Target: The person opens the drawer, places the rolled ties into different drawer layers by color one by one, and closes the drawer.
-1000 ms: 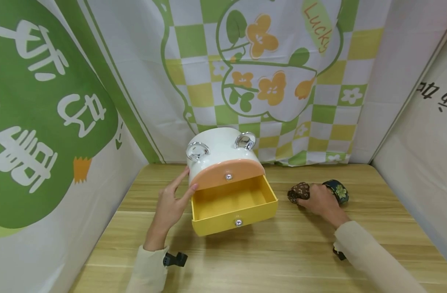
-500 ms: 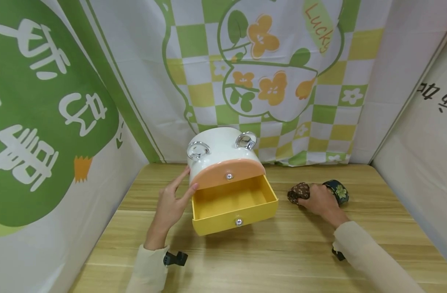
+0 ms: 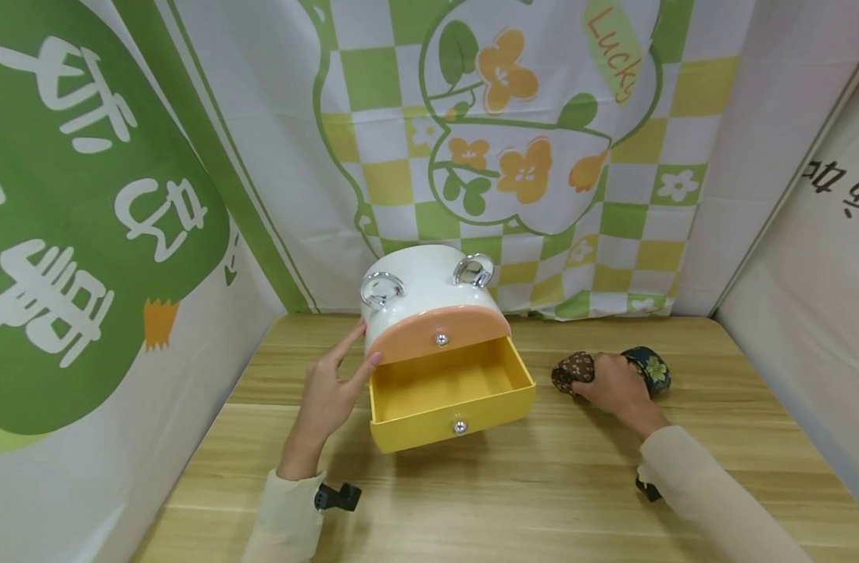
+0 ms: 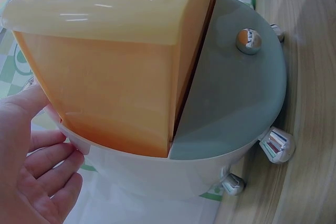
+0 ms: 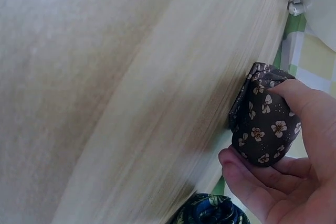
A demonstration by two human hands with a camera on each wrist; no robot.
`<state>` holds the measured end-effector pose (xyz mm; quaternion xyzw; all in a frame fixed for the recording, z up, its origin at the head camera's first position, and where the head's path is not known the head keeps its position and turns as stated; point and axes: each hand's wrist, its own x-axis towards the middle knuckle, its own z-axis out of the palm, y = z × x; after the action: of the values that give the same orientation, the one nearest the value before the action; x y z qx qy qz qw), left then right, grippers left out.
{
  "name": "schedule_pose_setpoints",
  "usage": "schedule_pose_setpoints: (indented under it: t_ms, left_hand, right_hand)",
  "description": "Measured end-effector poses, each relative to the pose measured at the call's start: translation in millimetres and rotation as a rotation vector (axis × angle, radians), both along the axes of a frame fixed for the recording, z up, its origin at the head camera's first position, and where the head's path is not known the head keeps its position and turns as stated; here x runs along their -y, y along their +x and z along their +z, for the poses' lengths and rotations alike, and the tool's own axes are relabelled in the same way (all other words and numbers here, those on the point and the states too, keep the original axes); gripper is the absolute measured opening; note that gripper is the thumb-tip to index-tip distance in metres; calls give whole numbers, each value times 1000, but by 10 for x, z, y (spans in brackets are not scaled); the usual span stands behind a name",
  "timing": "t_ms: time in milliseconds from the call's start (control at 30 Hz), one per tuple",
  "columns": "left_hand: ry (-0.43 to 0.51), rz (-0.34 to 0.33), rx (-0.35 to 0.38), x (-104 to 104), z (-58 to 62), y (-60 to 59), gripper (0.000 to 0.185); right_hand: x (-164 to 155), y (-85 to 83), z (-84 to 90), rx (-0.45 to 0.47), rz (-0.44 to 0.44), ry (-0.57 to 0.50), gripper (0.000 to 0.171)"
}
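Observation:
A small white drawer box [image 3: 429,274] with chrome rings stands on the table. Its peach upper drawer [image 3: 415,332] is closed, while the yellow lower drawer [image 3: 415,430] is pulled out with a bare inside. At the box's left side my left hand [image 3: 325,400] holds the shell, thumb at the front edge and fingers along the side. To the right, my right hand [image 3: 620,385] pinches a rolled brown floral cloth [image 5: 262,124] between thumb and fingers. Beside that hand lies a rolled dark green cloth [image 3: 653,369] with a yellow flower, partly hidden by the hand.
The wooden table [image 3: 542,500] ends at a printed green-and-white curtain [image 3: 527,156] behind the box. Printed fabric walls rise on the left and right. A dark strap device [image 3: 338,497] sits on the left wrist.

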<state>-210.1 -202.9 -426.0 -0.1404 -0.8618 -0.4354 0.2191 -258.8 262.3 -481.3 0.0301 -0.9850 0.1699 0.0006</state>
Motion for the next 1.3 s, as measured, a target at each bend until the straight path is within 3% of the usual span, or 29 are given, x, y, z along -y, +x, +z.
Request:
schedule_pose_setpoints:
  t_ms: [533, 900, 1300]
  left_hand:
    - [2, -6, -7, -3, -11, 1, 59]
    - [9, -4, 8, -5, -4, 6, 59]
    - [7, 1, 27, -6, 11, 9, 59]
  right_hand:
    - [15, -5, 27, 21, -24, -37, 40]
    - [5, 3, 75, 22, -15, -31, 50]
    - [16, -10, 118, -7, -5, -32, 42]
